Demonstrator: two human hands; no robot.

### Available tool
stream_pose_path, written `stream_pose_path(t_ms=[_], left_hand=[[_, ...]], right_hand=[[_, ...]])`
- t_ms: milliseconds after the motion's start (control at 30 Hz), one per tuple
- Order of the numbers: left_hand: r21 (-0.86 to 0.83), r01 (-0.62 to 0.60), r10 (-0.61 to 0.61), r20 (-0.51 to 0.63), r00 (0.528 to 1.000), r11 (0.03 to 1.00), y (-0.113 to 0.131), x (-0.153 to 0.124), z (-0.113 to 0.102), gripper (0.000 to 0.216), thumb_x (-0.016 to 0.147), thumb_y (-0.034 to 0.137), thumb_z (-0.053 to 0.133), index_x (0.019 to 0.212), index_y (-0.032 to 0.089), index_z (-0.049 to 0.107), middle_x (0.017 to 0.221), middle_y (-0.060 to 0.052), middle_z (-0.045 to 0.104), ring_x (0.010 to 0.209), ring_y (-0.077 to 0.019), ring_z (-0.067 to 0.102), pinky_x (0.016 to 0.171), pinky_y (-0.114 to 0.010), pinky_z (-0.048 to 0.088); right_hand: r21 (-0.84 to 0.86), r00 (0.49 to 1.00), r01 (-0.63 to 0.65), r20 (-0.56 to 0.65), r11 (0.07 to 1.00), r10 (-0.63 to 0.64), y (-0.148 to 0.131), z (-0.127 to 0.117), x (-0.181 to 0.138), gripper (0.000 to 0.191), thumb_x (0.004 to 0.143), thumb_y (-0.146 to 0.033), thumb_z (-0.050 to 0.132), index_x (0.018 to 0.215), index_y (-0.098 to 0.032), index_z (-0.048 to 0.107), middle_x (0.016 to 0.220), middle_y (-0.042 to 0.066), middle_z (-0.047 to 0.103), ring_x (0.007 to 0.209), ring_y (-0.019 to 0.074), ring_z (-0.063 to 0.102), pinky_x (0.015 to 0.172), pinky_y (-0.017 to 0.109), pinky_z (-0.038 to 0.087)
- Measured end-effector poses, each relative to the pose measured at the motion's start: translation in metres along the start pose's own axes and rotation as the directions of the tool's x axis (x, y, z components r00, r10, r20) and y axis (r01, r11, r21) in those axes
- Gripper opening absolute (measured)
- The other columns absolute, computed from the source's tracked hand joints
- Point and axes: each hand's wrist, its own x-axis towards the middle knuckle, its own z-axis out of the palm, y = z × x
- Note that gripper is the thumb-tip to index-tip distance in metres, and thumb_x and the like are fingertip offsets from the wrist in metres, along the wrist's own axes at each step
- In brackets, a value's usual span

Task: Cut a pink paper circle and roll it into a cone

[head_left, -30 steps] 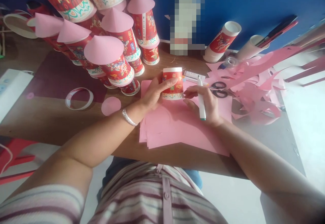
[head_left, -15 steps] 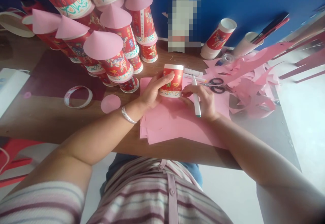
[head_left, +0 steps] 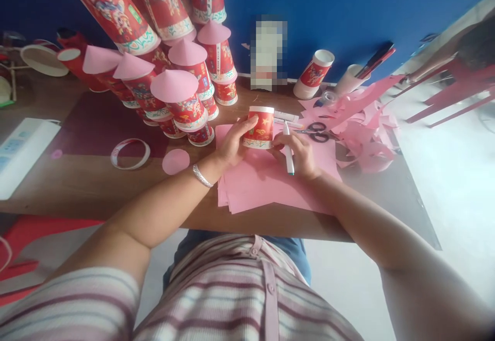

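Note:
A red paper cup with a white band at each end is held over the pink paper sheets by my left hand, its thumb across the cup's side. Green and orange squiggles run along the lower white band. My right hand grips a white marker, which slants across the fingers with its green end pointing down toward me. Its fingertips touch the cup's lower right edge. Just behind the right hand lie black-handled scissors and a pale marker.
Stacked red cups with pink cone tops stand at the left. A cut cup ring and a pink paper disc lie nearby. Pink scraps, a pen holder and stacked cups are at the right.
The camera view has shifted, so the table things appear lower and more of the tall stacks shows. Both hands keep the same hold on the cup and marker.

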Motion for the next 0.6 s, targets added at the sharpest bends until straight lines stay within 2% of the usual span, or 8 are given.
stream_pose_path(t_ms=[167, 300, 433, 500, 600], left_hand=[[-0.013, -0.024, 0.024, -0.014, 1.000, 1.000, -0.002, 0.002, -0.002, 0.038, 0.085, 0.056, 0.077, 0.099, 0.022, 0.070, 0.105, -0.007, 0.078, 0.113, -0.0288, 0.074, 0.091, -0.041, 0.060], [0.006, -0.057, 0.057, 0.005, 0.998, 0.998, 0.001, -0.002, 0.002, 0.035, 0.090, 0.054, 0.074, 0.103, 0.022, 0.070, 0.103, -0.006, 0.077, 0.104, -0.0243, 0.075, 0.095, -0.040, 0.059], [0.098, -0.076, 0.076, 0.007, 0.997, 0.992, 0.006, -0.007, 0.010, 0.040, 0.086, 0.054, 0.082, 0.105, 0.022, 0.070, 0.097, -0.005, 0.076, 0.093, -0.0218, 0.074, 0.089, -0.038, 0.058], [0.115, -0.064, 0.064, 0.009, 0.998, 0.991, 0.007, -0.007, 0.012, 0.039, 0.085, 0.053, 0.082, 0.104, 0.021, 0.071, 0.098, -0.005, 0.077, 0.095, -0.0221, 0.074, 0.091, -0.038, 0.058], [0.112, -0.054, 0.056, -0.020, 0.998, 0.992, 0.005, -0.004, 0.006, 0.036, 0.087, 0.052, 0.079, 0.099, 0.020, 0.071, 0.103, -0.006, 0.078, 0.107, -0.0244, 0.074, 0.100, -0.039, 0.058]], right_hand=[[-0.049, 0.999, 0.008, -0.052, 0.999, -0.011, 0.004, 0.001, 0.000, 0.010, 0.101, -0.035, 0.069, 0.098, -0.026, 0.068, 0.088, 0.002, 0.074, 0.067, 0.0155, 0.068, 0.064, 0.030, 0.057], [-0.087, 0.987, 0.137, -0.070, 0.987, -0.143, 0.001, 0.000, 0.004, 0.002, 0.101, -0.028, 0.071, 0.101, -0.026, 0.069, 0.089, 0.002, 0.073, 0.068, 0.0157, 0.066, 0.062, 0.029, 0.052], [-0.126, 0.973, 0.223, -0.032, 0.967, -0.229, -0.002, -0.004, 0.005, 0.010, 0.100, -0.021, 0.072, 0.108, -0.028, 0.070, 0.088, 0.001, 0.072, 0.069, 0.0163, 0.067, 0.062, 0.029, 0.052], [-0.129, 0.975, 0.219, -0.016, 0.967, -0.223, -0.003, -0.008, 0.004, 0.014, 0.100, -0.020, 0.071, 0.112, -0.028, 0.070, 0.089, 0.001, 0.073, 0.071, 0.0168, 0.068, 0.063, 0.029, 0.053], [-0.108, 0.990, 0.128, -0.038, 0.986, -0.132, -0.005, -0.014, 0.002, 0.017, 0.101, -0.019, 0.068, 0.116, -0.028, 0.070, 0.092, 0.002, 0.077, 0.074, 0.0182, 0.072, 0.067, 0.031, 0.057]])
